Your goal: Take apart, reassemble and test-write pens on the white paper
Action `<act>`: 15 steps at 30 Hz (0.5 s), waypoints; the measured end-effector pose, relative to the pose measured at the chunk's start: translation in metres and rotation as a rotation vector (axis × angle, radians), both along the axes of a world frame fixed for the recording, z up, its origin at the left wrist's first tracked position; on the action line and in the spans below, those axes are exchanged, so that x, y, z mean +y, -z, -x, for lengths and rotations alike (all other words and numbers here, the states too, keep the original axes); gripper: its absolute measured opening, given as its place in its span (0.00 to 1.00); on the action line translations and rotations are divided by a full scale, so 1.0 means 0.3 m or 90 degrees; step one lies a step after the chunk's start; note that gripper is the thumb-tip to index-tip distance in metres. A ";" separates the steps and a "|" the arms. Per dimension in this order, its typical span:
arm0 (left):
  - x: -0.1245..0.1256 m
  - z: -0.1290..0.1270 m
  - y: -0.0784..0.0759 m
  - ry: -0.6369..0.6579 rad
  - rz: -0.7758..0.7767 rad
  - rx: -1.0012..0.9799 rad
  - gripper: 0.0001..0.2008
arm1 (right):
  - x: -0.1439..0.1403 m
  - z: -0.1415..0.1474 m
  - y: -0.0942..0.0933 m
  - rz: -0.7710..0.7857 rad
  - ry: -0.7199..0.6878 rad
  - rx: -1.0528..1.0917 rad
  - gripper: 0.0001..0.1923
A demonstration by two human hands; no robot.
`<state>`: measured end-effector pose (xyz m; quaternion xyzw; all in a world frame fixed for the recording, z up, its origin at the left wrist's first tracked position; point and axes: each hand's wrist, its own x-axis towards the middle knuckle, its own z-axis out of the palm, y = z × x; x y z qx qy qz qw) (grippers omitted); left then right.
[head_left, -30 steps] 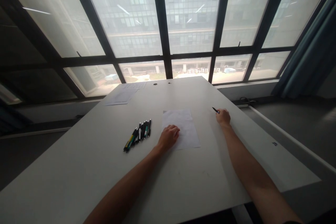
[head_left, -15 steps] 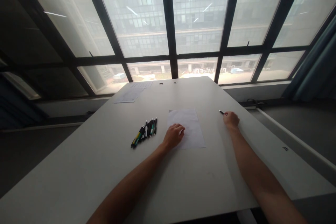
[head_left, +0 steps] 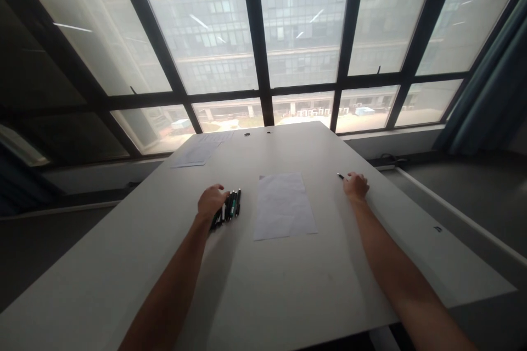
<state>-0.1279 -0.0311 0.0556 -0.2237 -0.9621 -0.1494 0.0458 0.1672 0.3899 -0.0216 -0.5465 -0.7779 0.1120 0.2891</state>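
Now, left hand [head_left: 211,201]: lies curled on the row of pens [head_left: 230,206], grip unclear.
Right hand [head_left: 355,185]: closed around a black pen [head_left: 341,176] on the bench [head_left: 288,285].
Paper sheet [head_left: 283,205]: flat between both hands.

The left hand [head_left: 211,201] lies on a row of pens [head_left: 230,208] on the white table [head_left: 288,296], covering their left part. Just right of the pens lies a blank sheet of paper [head_left: 284,205], apart from both hands. Well to the right, the right hand [head_left: 356,185] rests on the table, closed around a dark pen [head_left: 340,176] whose tip points left. More papers [head_left: 201,151] lie at the far left corner, near the window [head_left: 263,38].
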 end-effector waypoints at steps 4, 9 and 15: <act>-0.032 0.040 0.052 -0.095 0.035 -0.061 0.31 | -0.042 0.021 -0.029 -0.100 -0.003 0.111 0.17; -0.022 0.057 0.082 -0.068 0.054 -0.094 0.25 | -0.069 0.046 -0.041 -0.143 -0.061 0.164 0.16; -0.034 0.075 0.097 -0.064 0.072 -0.082 0.22 | -0.072 0.054 -0.035 -0.147 -0.090 0.183 0.17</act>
